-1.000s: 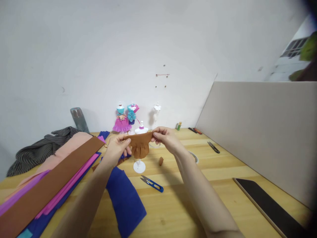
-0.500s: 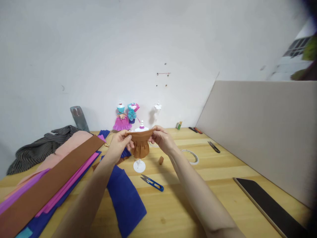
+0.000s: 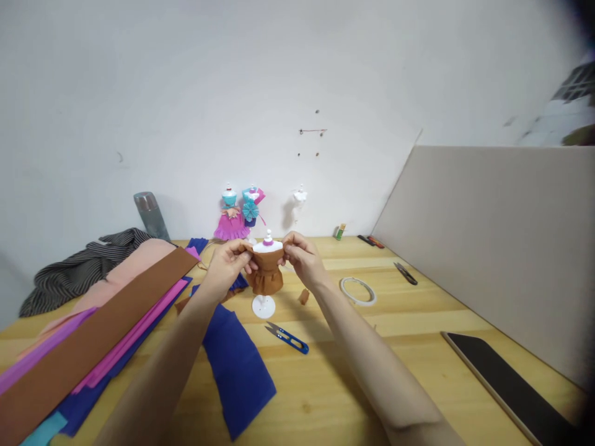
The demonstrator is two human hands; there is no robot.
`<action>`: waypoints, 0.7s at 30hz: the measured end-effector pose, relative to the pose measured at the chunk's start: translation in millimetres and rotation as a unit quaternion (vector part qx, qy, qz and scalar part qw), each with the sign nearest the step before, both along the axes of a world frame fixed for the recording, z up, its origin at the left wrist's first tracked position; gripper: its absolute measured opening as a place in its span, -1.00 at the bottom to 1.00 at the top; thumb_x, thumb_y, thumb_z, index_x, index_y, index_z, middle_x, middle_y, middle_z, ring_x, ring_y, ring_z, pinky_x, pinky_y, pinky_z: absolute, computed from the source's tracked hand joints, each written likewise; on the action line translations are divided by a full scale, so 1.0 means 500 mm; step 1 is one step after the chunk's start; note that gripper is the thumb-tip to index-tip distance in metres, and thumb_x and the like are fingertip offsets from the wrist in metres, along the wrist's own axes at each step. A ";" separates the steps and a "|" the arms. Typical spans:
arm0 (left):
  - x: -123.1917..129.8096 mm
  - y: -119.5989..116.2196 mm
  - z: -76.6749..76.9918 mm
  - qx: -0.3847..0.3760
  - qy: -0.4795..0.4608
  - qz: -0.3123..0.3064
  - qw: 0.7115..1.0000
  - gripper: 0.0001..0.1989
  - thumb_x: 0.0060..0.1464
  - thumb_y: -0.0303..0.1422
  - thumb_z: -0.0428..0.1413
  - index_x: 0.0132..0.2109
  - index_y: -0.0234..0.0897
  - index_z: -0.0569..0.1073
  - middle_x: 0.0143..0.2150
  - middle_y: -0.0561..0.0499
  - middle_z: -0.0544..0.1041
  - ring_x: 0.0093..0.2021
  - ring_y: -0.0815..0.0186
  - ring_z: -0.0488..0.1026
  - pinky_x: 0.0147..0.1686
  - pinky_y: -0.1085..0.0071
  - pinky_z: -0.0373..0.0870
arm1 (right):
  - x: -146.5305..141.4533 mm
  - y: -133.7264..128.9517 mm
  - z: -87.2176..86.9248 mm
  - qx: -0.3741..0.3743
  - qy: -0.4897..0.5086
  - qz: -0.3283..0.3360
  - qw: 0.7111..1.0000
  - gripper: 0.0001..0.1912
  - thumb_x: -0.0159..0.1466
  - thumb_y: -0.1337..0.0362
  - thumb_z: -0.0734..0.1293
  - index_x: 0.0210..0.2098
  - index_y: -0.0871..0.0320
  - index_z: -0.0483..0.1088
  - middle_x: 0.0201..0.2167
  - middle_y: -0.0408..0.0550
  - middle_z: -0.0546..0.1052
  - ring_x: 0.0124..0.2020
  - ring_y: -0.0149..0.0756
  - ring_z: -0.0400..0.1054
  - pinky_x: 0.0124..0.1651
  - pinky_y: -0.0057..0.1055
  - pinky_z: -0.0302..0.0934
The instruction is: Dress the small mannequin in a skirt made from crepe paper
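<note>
A small white dress form [image 3: 268, 246] with a pink neck ring stands upright on a round white base [image 3: 263, 306]. It wears a gathered brown skirt piece [image 3: 267, 282]. A brown cloth strip [image 3: 268, 260] lies across the form's chest. My left hand [image 3: 229, 265] pinches the strip's left end beside the form, and my right hand [image 3: 302, 257] pinches its right end close to the other side. Blue thread snips [image 3: 287, 337] lie in front of the base. A small brown scrap [image 3: 304, 297] rests to its right.
Blue cloth [image 3: 239, 371] lies front centre; layered brown, pink and purple cloths [image 3: 100, 322] cover the left. At the back are a bottle [image 3: 152, 217] and dressed forms [image 3: 231, 223]. Rightward are a tape ring [image 3: 357, 291], black snips [image 3: 406, 273] and a dark tablet-like object [image 3: 506, 384].
The brown strip, held out straight between my hands before, now sits against the form's chest. My hands are slightly closer together, and the whole view has shifted a little.
</note>
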State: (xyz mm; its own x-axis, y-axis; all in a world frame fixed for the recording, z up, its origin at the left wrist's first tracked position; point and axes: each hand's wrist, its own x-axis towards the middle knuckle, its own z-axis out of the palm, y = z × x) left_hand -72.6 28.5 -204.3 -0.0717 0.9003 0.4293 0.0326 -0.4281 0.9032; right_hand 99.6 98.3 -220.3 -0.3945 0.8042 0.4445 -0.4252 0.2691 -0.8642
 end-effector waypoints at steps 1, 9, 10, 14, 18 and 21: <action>0.002 -0.001 0.001 -0.001 -0.002 0.003 1.000 -0.90 -0.04 -0.37 0.17 -0.35 -0.32 0.47 -0.59 0.08 0.49 -0.59 0.43 0.40 -0.54 0.51 0.33 | -0.002 -0.001 -0.002 0.002 -0.001 -0.002 1.000 -0.88 0.05 0.25 0.36 -0.49 0.13 0.34 -0.63 -0.25 0.37 -0.60 -0.42 0.28 -0.45 -0.44 0.14; 0.009 0.007 -0.008 -0.009 -0.048 0.014 0.999 -0.90 -0.08 -0.38 0.19 -0.37 -0.32 0.47 -0.58 0.11 0.43 -0.59 0.46 0.34 -0.54 0.53 0.29 | -0.015 -0.004 -0.006 -0.034 -0.009 0.030 0.999 -0.79 0.00 0.16 0.43 -0.42 0.11 0.42 -0.55 -0.18 0.41 -0.53 -0.37 0.27 -0.42 -0.41 0.19; 0.007 0.008 -0.009 -0.008 -0.052 0.011 0.999 -0.91 -0.08 -0.39 0.19 -0.38 -0.32 0.47 -0.58 0.11 0.42 -0.59 0.46 0.33 -0.55 0.53 0.28 | -0.014 -0.005 -0.005 -0.039 -0.004 0.047 0.998 -0.80 -0.01 0.17 0.42 -0.42 0.12 0.43 -0.55 -0.17 0.42 -0.52 -0.36 0.28 -0.41 -0.40 0.19; 0.002 0.009 -0.013 -0.007 -0.057 -0.006 0.998 -0.92 -0.08 -0.40 0.19 -0.39 -0.31 0.46 -0.59 0.12 0.40 -0.59 0.46 0.32 -0.56 0.54 0.25 | -0.013 -0.003 -0.008 -0.042 -0.006 0.082 0.996 -0.80 -0.04 0.21 0.44 -0.43 0.13 0.43 -0.56 -0.17 0.45 -0.53 -0.37 0.30 -0.40 -0.39 0.20; 0.003 0.005 -0.011 -0.017 -0.058 -0.021 0.998 -0.92 -0.09 -0.40 0.20 -0.42 -0.32 0.46 -0.60 0.13 0.39 -0.60 0.48 0.29 -0.57 0.55 0.23 | -0.013 0.003 -0.020 -0.009 -0.035 0.055 0.998 -0.77 -0.01 0.18 0.47 -0.43 0.13 0.40 -0.59 -0.19 0.44 -0.56 -0.40 0.29 -0.43 -0.41 0.19; 0.006 0.004 -0.009 -0.016 -0.067 -0.019 0.997 -0.93 -0.12 -0.42 0.20 -0.41 -0.32 0.47 -0.59 0.13 0.40 -0.60 0.48 0.28 -0.58 0.56 0.22 | -0.013 0.002 -0.021 0.002 -0.044 0.054 0.998 -0.75 0.00 0.16 0.48 -0.41 0.14 0.41 -0.57 -0.18 0.46 -0.56 -0.40 0.31 -0.42 -0.41 0.22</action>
State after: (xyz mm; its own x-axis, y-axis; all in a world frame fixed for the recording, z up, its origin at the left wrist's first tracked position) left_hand -69.6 30.4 -209.0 -0.0911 0.9166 0.3893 -0.1047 -0.3976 0.9116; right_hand 93.3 99.1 -230.9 -0.5164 0.7533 0.4073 -0.3739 0.2295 -0.8986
